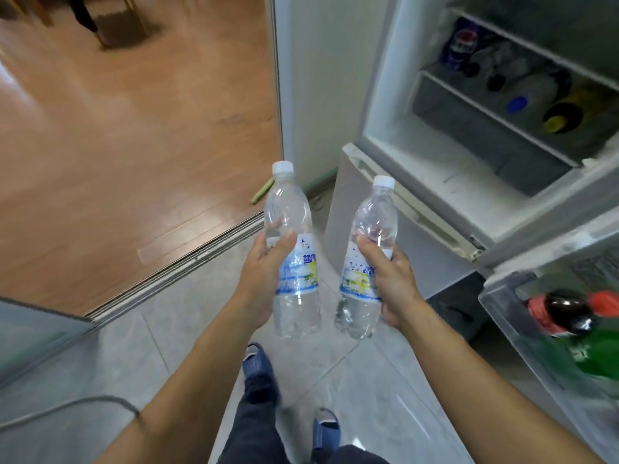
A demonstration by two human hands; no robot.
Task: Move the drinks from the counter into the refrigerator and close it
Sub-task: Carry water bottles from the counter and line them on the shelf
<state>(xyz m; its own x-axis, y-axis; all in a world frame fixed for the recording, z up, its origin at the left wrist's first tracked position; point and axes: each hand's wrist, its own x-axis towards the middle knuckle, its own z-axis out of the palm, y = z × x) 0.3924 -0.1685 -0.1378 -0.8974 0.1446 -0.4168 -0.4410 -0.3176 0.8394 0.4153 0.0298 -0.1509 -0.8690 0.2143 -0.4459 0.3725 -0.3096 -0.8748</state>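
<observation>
Two clear bottles are up in the air in front of the person, side by side but not touching; each has a white cap, a blue, white and yellow label round its middle, and stands almost straight up; the left bottle (294,249) is in the left hand (264,272), whose fingers and thumb wrap round the label part; the right bottle (366,259) is in the right hand (392,276), whose fingers and thumb curl round it the same way, with the thumb on the front near the top of the label; both bottles are over the gray tile floor (187,323), just to the left of the open fridge (418,155); the fridge is white and fills the right side; inside it, up high, a shelf (495,118) holds more drinks lying down, among them a blue can (460,45), a bottle with a blue cap (517,103) and a bottle with a yellow cap (554,123); they are blurry; lower down on the right, a clear bin (502,316) holds a dark bottle with a red label (562,313) and a green bottle (599,356) right beside it; below the hands you can see the person's dark pants and blue slippers (256,358); a metal track (187,259) runs across the floor, and past it is a brown wood floor (134,128); a gray cable (67,408) lies at the bottom left.
</observation>
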